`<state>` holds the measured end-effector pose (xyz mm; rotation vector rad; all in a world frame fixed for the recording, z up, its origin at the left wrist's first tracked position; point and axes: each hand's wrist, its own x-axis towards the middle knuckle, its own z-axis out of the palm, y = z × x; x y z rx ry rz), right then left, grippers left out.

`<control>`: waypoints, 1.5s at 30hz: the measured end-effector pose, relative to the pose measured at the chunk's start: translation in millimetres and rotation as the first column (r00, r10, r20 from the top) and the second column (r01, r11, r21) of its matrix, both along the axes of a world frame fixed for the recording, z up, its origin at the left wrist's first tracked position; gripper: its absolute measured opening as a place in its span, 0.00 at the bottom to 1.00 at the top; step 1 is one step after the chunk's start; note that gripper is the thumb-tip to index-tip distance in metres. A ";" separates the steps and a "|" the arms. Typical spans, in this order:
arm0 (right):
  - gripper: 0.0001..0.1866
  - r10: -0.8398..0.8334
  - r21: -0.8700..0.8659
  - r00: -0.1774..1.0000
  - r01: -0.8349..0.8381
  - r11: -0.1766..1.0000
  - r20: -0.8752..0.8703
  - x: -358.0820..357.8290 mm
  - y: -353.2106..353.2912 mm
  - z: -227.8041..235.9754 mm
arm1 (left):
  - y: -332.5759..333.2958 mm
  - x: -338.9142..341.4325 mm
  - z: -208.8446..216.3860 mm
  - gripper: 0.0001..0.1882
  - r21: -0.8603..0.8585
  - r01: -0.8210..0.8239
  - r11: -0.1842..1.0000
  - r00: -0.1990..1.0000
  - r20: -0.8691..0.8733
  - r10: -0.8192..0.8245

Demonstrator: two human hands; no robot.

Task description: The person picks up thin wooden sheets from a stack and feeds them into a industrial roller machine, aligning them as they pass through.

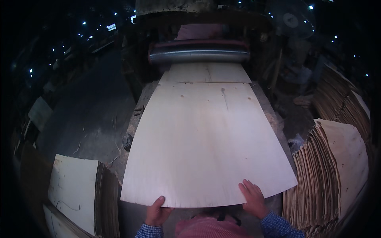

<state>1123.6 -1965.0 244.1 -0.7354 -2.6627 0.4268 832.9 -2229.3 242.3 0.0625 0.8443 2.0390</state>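
Note:
A large pale wood veneer sheet (206,146) lies in front of me, its near edge toward my body. My left hand (158,213) grips that edge at the left, thumb on top and the other fingers hidden underneath. Toward the right of the same edge, my right hand (253,198) rests on the sheet's top face with its fingers stretched forward. The sheet's far edge meets or overlaps another veneer sheet (206,72), which reaches up to a shiny metal roller (198,53); I cannot tell which lies on top.
Beneath the sheets is a worn machine bed (274,115). A tall veneer stack (311,186) stands close at the right, with another stack (337,91) behind it. More stacked sheets (75,190) stand at the left. Dark floor (93,107) stretches beyond them.

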 end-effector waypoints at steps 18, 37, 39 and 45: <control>0.38 0.036 -0.018 0.996 -0.034 0.999 0.080 -15.3 28.7 15.7 | 14.1 -9.4 -9.1 0.26 -0.011 -0.008 1.000 0.998 0.057 0.008; 0.30 -0.122 0.177 0.985 0.100 0.979 0.118 -267.9 307.5 -79.1 | -31.7 -136.6 -94.9 0.18 -0.788 -0.594 0.161 0.728 -0.611 -0.311; 0.28 -0.069 0.083 0.981 0.054 0.995 0.184 -275.5 307.3 -91.2 | -27.1 -141.5 -96.1 0.17 -0.805 -0.575 0.146 0.711 -0.580 -0.397; 0.26 -0.086 0.159 0.984 0.061 0.985 0.156 -190.7 217.7 -132.6 | -12.7 -141.4 -66.5 0.14 -0.787 -0.601 0.139 0.688 -0.598 -0.413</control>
